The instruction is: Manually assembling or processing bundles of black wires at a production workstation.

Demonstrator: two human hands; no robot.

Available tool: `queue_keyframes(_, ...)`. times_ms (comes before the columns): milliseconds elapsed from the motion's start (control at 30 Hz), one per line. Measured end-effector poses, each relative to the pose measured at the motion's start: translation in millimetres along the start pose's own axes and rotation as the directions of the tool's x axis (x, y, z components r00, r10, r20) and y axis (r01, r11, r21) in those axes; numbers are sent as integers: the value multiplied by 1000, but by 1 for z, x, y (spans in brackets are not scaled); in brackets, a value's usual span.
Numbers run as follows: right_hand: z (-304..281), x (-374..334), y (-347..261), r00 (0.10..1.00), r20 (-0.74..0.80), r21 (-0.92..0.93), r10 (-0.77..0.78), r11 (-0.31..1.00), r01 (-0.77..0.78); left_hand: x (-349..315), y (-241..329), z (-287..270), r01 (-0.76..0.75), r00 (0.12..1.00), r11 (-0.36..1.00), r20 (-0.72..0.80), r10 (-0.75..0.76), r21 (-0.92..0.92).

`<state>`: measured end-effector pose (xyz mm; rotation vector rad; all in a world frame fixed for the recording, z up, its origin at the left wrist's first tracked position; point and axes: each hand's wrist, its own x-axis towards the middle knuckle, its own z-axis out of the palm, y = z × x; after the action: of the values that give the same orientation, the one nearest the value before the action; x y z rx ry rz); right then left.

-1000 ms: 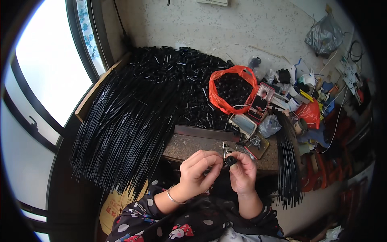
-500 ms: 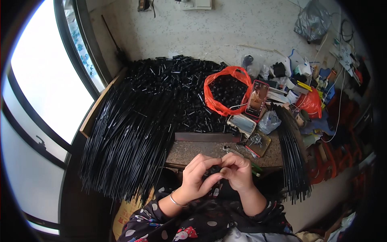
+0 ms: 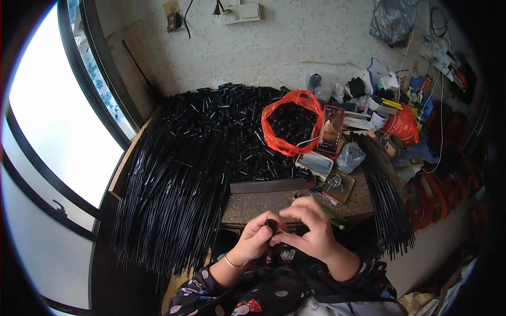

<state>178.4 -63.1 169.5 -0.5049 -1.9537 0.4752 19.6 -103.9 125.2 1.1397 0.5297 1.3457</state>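
Just off the near edge of the worktop (image 3: 250, 204), a small black round piece (image 3: 271, 225) sat clamped between the thumb and fingers of the left hand (image 3: 254, 241), its dark end turned up; its long axis could not be told. The right hand (image 3: 316, 234) was just right of it, thumb and forefinger apart. Between them a thin pale pin (image 3: 284, 232) slanted from far left to near right; whether the right hand touched it, I could not tell.

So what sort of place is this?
Probably a small workshop: short black parts are heaped on the worktable, long thin black strips hang over its edge, and an open red bag holds more black pieces.
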Motion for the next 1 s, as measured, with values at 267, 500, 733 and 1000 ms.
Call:
queue_keyframes(267,-2,10,-9,988,38,-272,-150,950,155,15,1,19,-186,913,803,-202,354,566)
queue_keyframes(500,-22,-34,25,999,36,-285,-29,958,38,5,32,-11,-277,885,852,-228,406,443)
queue_keyframes(733,-23,-157,117,850,135,-858,509,490,-157,8,21,-14,13,996,904,-85,26,428)
queue_keyframes(1000,-27,-75,36,650,383,450,656,482,-751,24,35,-15,-101,973,919,-155,171,380)
